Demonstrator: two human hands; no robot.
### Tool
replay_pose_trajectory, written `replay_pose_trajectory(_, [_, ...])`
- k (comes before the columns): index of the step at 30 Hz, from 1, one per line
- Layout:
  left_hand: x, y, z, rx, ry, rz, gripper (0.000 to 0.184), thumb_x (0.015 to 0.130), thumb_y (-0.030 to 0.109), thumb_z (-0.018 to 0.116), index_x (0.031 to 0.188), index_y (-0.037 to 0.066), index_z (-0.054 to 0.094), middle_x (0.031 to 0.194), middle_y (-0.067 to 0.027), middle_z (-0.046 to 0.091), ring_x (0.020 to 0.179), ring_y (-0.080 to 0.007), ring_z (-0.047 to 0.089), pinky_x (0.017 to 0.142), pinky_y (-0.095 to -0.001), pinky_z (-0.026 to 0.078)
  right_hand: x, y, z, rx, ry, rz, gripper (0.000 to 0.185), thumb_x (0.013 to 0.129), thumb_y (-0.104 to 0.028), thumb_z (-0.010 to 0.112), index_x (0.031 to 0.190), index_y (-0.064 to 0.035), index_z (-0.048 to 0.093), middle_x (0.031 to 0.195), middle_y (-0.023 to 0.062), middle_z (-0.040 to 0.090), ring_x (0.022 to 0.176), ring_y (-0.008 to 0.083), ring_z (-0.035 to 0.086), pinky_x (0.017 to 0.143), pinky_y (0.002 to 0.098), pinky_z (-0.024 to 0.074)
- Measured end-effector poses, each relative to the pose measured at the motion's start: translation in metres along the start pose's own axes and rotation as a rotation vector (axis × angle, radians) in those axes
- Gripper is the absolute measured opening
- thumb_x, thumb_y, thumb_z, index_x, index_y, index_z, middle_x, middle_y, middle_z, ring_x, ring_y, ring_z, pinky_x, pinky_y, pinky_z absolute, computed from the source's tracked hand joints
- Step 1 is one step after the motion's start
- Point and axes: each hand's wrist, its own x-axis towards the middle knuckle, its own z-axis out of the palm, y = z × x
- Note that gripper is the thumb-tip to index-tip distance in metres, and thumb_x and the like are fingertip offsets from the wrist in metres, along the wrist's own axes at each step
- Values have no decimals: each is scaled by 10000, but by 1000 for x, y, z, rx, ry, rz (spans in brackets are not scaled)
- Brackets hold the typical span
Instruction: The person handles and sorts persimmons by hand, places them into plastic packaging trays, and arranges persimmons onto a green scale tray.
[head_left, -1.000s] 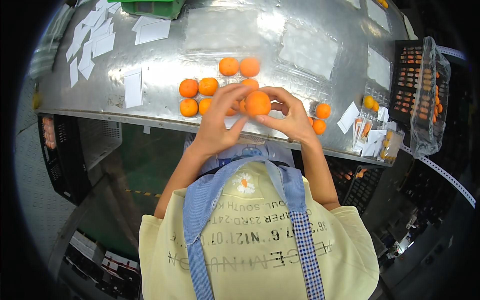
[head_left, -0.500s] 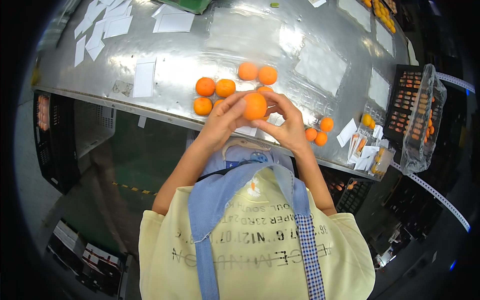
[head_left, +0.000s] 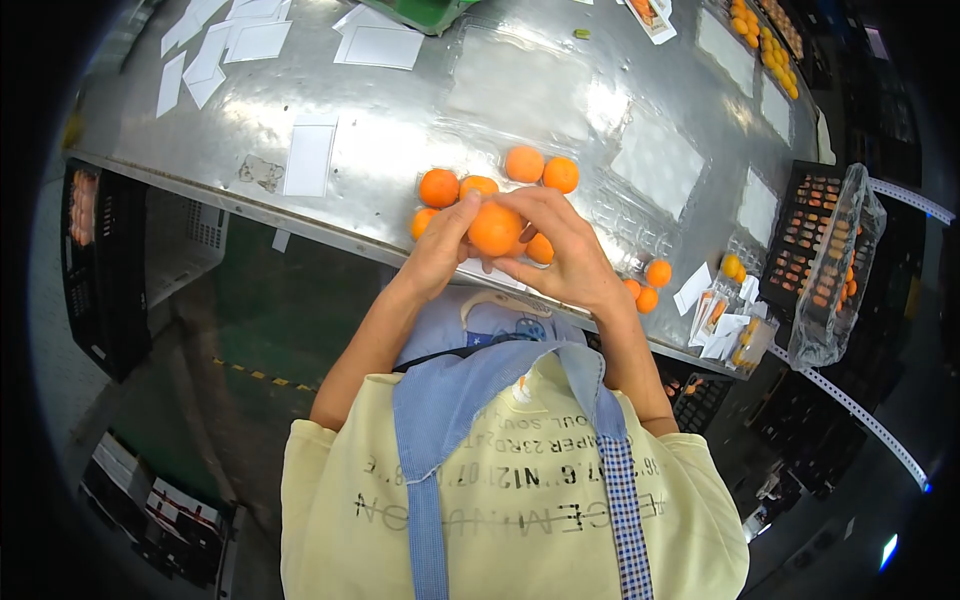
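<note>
Orange (head_left: 495,230) held above the surface (head_left: 380,140), near its front edge: our left hand (head_left: 440,250) has just closed in, our right hand (head_left: 562,250) curls round, both grips pinching it, seemingly steadier.

1. The person wore a pale yellow shirt (head_left: 530,545) with short, loose sleeves (head_left: 700,480).
2. Dark lettering and numerals (head_left: 545,468) ran across it, upside down to the camera.
3. Blue cloth straps (head_left: 426,540) lay over it, the right one checked along its lower stretch (head_left: 631,530).
4. Pale blue printed cloth (head_left: 436,325) showed beyond.
</note>
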Motion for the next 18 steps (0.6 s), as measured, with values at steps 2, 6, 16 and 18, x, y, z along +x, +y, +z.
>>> replay_pose_trajectory(2, [2, 2, -9, 52, -32, -15, 531, 993, 450, 316, 1158, -6, 531, 912, -76, 602, 737, -126, 579, 557, -243, 460, 7, 0, 2, -18, -19, -26, 601, 671, -153, 785, 1208, -75, 525, 1156, 106, 548, 1043, 297, 541, 850, 376, 475])
replay_pose_trajectory(6, [6, 3, -20, 181, 81, -48, 526, 985, 468, 327, 1167, 19, 533, 835, -45, 566, 606, -84, 510, 465, -205, 395, 23, 7, 7, -19, -38, -45, 561, 681, -144, 775, 1180, -66, 531, 1099, 99, 552, 977, 284, 562, 808, 362, 486])
replay_pose_trajectory(16, [7, 28, -76, 191, 548, 231, 299, 947, 241, 518, 1161, 33, 543, 869, -32, 562, 573, -31, 440, 443, -168, 334, 98, 58, 33, -227, 82, 122, 517, 686, -276, 778, 1116, -80, 567, 1011, 74, 568, 741, 195, 613, 657, 323, 502])
replay_pose_trajectory(18, [8, 27, -82, 202, 552, 239, 266, 936, 190, 539, 1152, 36, 553, 876, -32, 567, 580, -29, 441, 458, -167, 338, 104, 61, 37, -274, 42, 131, 514, 691, -282, 772, 1119, -84, 568, 1025, 72, 571, 748, 201, 619, 660, 329, 501])
